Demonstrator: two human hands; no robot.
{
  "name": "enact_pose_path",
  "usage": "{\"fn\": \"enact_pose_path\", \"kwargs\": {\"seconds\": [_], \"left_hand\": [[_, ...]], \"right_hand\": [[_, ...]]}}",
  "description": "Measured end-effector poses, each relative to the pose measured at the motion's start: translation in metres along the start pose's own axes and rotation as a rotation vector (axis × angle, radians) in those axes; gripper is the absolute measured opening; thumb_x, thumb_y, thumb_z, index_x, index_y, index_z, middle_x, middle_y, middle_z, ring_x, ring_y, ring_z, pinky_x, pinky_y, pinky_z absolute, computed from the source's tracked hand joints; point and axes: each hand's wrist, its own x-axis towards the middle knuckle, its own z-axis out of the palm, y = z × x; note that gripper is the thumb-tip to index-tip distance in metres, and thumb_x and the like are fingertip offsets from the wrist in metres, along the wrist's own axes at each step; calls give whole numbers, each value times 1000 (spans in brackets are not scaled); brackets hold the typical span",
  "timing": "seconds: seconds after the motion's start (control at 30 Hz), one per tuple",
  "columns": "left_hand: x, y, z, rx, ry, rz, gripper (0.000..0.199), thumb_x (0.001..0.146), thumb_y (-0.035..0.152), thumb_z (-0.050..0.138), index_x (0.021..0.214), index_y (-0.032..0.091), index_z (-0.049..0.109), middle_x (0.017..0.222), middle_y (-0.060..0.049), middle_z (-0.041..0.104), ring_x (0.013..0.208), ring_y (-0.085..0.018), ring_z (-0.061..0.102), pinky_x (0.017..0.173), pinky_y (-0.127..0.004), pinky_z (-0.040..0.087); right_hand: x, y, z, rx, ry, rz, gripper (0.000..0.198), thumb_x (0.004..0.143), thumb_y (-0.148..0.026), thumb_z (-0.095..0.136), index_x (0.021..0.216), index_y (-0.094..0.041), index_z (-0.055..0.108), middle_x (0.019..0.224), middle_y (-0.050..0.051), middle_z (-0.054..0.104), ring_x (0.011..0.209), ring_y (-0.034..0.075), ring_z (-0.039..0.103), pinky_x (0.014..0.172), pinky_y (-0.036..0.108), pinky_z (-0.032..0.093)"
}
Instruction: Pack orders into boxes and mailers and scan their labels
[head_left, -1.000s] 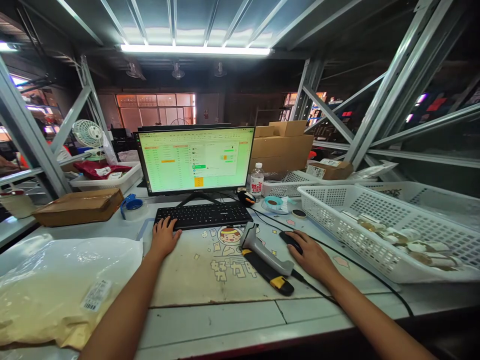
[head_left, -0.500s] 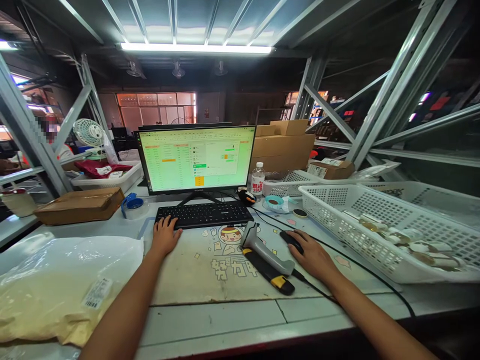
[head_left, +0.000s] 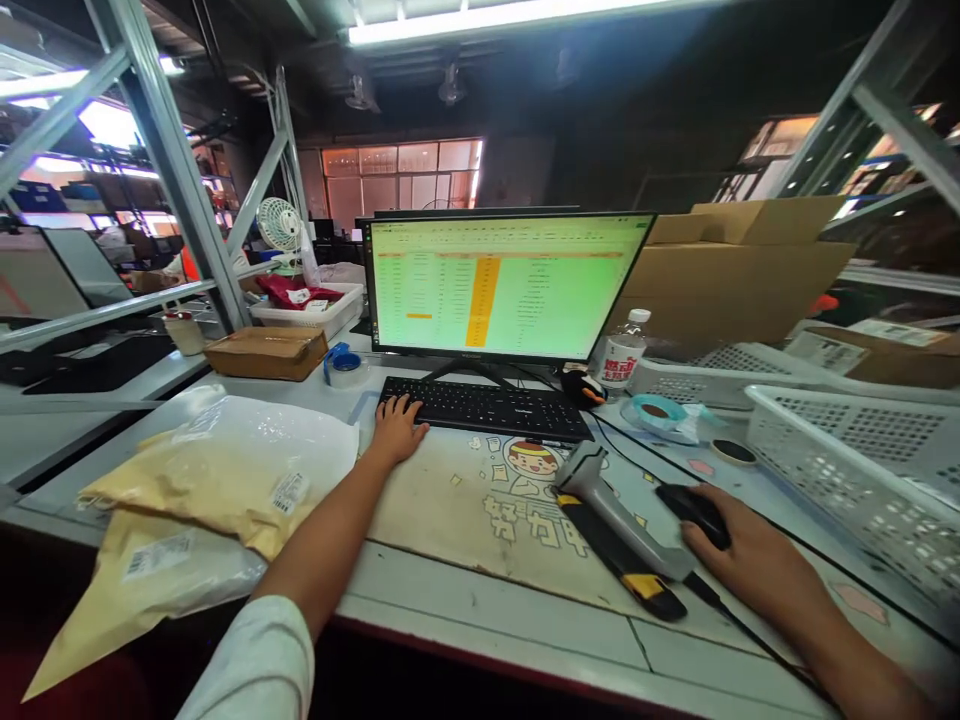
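Note:
My left hand (head_left: 397,432) lies with fingers spread on the left end of a black keyboard (head_left: 499,408). A black computer mouse (head_left: 699,512) sits under my right hand (head_left: 754,548), whose fingers curve around it. Between my hands, a grey corded barcode scanner (head_left: 630,515) lies on the pale printed desk mat (head_left: 427,500). A black-and-yellow tool (head_left: 643,585) lies alongside the scanner, partly covered by it. Behind the keyboard stands a monitor (head_left: 435,285) showing a spreadsheet with an orange column.
Pale yellow plastic packages (head_left: 225,470) overlap at the left edge. Behind them are a cardboard box (head_left: 266,352) and blue tape (head_left: 345,368). To the right stand a bottle (head_left: 622,350), a teal tape roll (head_left: 656,410), a white basket (head_left: 847,440) and a large carton (head_left: 720,290).
The view has swung left and down, so the scene sits further right. On the monitor, the chat window is gone and an orange column shows. Both hands keep their places on keyboard and mouse.

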Motion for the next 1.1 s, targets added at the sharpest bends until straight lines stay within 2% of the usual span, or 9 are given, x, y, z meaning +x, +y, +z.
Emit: {"fn": "enact_pose_path", "kwargs": {"seconds": [0.13,0.23,0.3,0.4,0.57,0.8,0.93,1.1], "left_hand": [[0,-1,1,-9,-9,4,58,105,50,49,158,26,51,171,-11,39,159,-37,31,131,-58,22],[-1,-1,0,-14,-12,4,58,105,50,49,158,25,51,171,-11,39,159,-37,30,131,-57,21],[-1,-1,-1,-15,-11,4,58,106,49,49,158,25,51,171,-11,39,159,-37,31,131,-57,21],[-2,0,-2,-14,-9,4,57,106,48,49,158,25,51,171,-11,39,159,-37,31,131,-57,22],[-3,2,-5,-13,-14,1,57,105,48,50,157,25,51,171,-11,39,159,-37,31,132,-57,22],[-3,1,-4,-19,-17,-1,58,105,48,51,158,25,50,172,-11,38,159,-37,30,132,-56,21],[-2,1,-2,-21,-12,2,58,105,48,51,158,25,50,172,-11,38,159,-37,30,132,-57,21],[-1,-1,-1,-28,-15,2,58,105,49,51,158,26,50,172,-11,38,159,-37,31,131,-57,22]], "right_hand": [[1,0,-2,1,-19,9,75,91,-62,37,147,-16,58,154,20,59,133,40,64,109,57,54],[2,-2,-4,23,-37,38,74,89,-62,42,145,-17,59,146,21,65,124,41,68,102,56,58],[2,-4,-5,44,-48,44,74,87,-61,42,141,-14,60,141,23,67,125,41,68,105,55,56],[2,-6,-6,53,-21,22,75,86,-63,40,142,-17,60,151,21,61,135,42,62,112,58,52],[3,-4,-6,64,-36,25,74,86,-64,41,140,-17,60,142,22,67,128,41,67,109,57,55],[4,0,-2,50,-29,-18,80,87,-69,36,145,-17,59,149,18,64,136,42,62,113,57,52],[4,0,-1,52,1,-25,78,87,-68,36,143,-20,60,148,17,64,133,41,64,113,56,53],[5,-2,-7,65,-41,51,77,83,-69,40,135,-15,60,131,24,72,117,43,72,103,58,58]]}}
